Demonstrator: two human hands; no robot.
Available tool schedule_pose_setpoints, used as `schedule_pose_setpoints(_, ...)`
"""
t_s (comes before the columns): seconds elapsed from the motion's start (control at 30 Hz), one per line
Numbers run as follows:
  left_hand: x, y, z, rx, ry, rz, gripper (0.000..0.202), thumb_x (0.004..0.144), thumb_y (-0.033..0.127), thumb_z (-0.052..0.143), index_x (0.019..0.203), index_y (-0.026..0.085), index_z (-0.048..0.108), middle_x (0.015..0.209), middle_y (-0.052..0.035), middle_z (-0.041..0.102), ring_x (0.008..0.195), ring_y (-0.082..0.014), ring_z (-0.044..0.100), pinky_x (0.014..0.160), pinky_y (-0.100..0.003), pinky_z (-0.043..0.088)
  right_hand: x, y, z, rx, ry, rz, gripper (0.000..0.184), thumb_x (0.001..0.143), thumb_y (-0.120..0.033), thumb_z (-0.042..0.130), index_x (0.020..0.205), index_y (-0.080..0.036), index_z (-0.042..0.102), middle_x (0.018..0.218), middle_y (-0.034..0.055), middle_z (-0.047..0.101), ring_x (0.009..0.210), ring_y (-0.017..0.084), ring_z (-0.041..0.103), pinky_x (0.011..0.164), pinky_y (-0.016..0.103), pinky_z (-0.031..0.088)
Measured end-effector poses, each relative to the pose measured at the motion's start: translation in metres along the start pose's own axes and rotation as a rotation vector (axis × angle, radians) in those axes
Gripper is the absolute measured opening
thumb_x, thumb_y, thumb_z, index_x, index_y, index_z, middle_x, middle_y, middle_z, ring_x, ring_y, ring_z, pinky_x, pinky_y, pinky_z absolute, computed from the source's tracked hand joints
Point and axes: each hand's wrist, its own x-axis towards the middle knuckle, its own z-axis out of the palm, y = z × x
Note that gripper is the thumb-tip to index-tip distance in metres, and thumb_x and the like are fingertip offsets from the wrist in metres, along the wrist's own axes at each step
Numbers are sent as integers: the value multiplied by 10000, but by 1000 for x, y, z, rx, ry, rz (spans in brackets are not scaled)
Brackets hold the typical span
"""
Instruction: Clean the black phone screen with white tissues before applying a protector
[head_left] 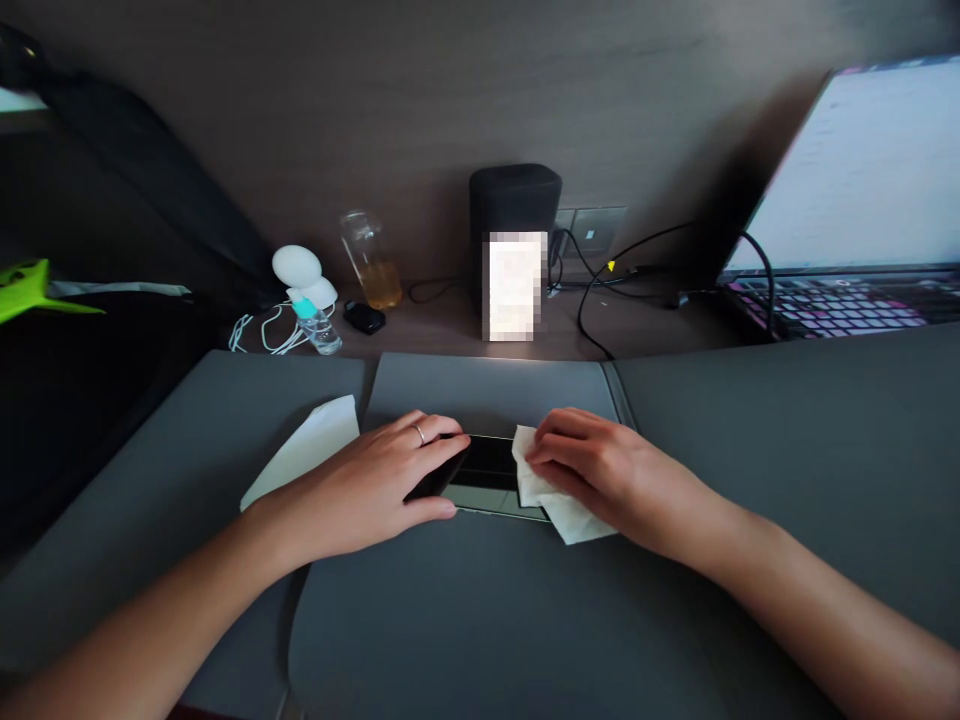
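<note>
A black glossy smartphone [487,470] lies flat on a dark grey surface, its screen reflecting light. My left hand [390,470], a ring on one finger, grips the phone's left end with thumb and fingers along its long edges. Bunched in my right hand [589,455] is a white tissue [574,515], pressed against the right end of the screen. That end of the phone is hidden by the tissue and hand. Another white sheet, perhaps tissue or paper [311,450], lies partly under my left wrist.
Behind the grey surface, a wooden ledge holds a small spray bottle [319,325], a white rounded device [296,268], a black key fob [364,318], a glass bottle with amber liquid [379,280] and a black speaker [514,205]. Cables run toward a laptop [847,200] at right.
</note>
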Motion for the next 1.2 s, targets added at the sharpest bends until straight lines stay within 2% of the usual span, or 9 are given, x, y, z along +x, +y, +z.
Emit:
schedule_pose_setpoints(0.17, 1, 0, 0, -22, 4, 10, 551, 920, 397, 622, 1426, 294, 432, 1410, -43, 493, 1235, -270, 503, 1006, -418, 474, 1, 1, 0, 104, -86, -53, 202, 984, -149, 465, 924, -170, 657, 928, 62, 611, 875, 164, 584, 786, 297, 466)
schedule_pose_setpoints(0.27, 0, 0, 0, -19, 0, 1, 519, 928, 394, 604, 1415, 297, 450, 1418, -42, 484, 1245, -273, 495, 1010, -420, 472, 1, 2, 1, 103, -10, 35, 247, 1003, -200, 442, 898, -169, 663, 935, 68, 608, 837, 159, 590, 757, 301, 475)
schedule_pose_setpoints(0.33, 0, 0, 0, -21, -2, 4, 502, 928, 382, 605, 1403, 298, 464, 1417, -40, 484, 1245, -269, 495, 1018, -419, 468, 1, 2, 0, 72, 15, 41, 253, 1001, -186, 435, 895, -164, 663, 943, 75, 609, 836, 162, 587, 754, 307, 476)
schedule_pose_setpoints(0.47, 1, 1, 0, -29, -1, 3, 531, 918, 377, 624, 1413, 296, 450, 1406, -38, 492, 1235, -264, 500, 1015, -419, 471, 2, 1, 0, 92, -67, -67, 220, 990, -150, 446, 936, -164, 658, 949, 74, 616, 887, 172, 579, 794, 309, 467)
schedule_pose_setpoints(0.6, 1, 1, 0, -13, -13, -10, 521, 929, 391, 604, 1416, 292, 447, 1418, -39, 480, 1238, -269, 493, 1015, -425, 467, 2, 6, 0, 76, 11, 56, 265, 1012, -214, 428, 894, -157, 658, 940, 76, 596, 848, 165, 574, 770, 305, 461)
schedule_pose_setpoints(0.77, 2, 2, -1, -16, -16, -3, 533, 919, 385, 614, 1414, 284, 443, 1412, -48, 483, 1239, -265, 494, 1012, -411, 466, 3, 5, 0, 128, -68, -29, 211, 995, -173, 456, 920, -169, 653, 971, 63, 603, 894, 161, 571, 813, 299, 452)
schedule_pose_setpoints(0.9, 2, 3, -3, -12, -14, -11, 511, 925, 384, 606, 1403, 282, 457, 1408, -51, 485, 1243, -271, 490, 1015, -413, 459, 1, 10, -2, 102, -2, 68, 251, 1012, -223, 437, 915, -163, 661, 949, 70, 598, 852, 160, 574, 776, 302, 454)
schedule_pose_setpoints(1.07, 2, 2, -3, -27, -14, -5, 531, 901, 380, 646, 1390, 279, 464, 1386, -44, 502, 1250, -258, 483, 1032, -398, 448, 1, 6, -2, 141, -85, -48, 230, 1009, -204, 439, 928, -168, 651, 971, 71, 603, 887, 166, 568, 806, 309, 448)
schedule_pose_setpoints(1.2, 2, 2, -3, -15, -15, -9, 540, 902, 386, 647, 1397, 287, 455, 1391, -44, 498, 1250, -258, 482, 1039, -401, 443, 1, 7, -3, 117, -55, 12, 252, 1017, -236, 426, 932, -166, 653, 972, 78, 595, 878, 173, 567, 797, 319, 450)
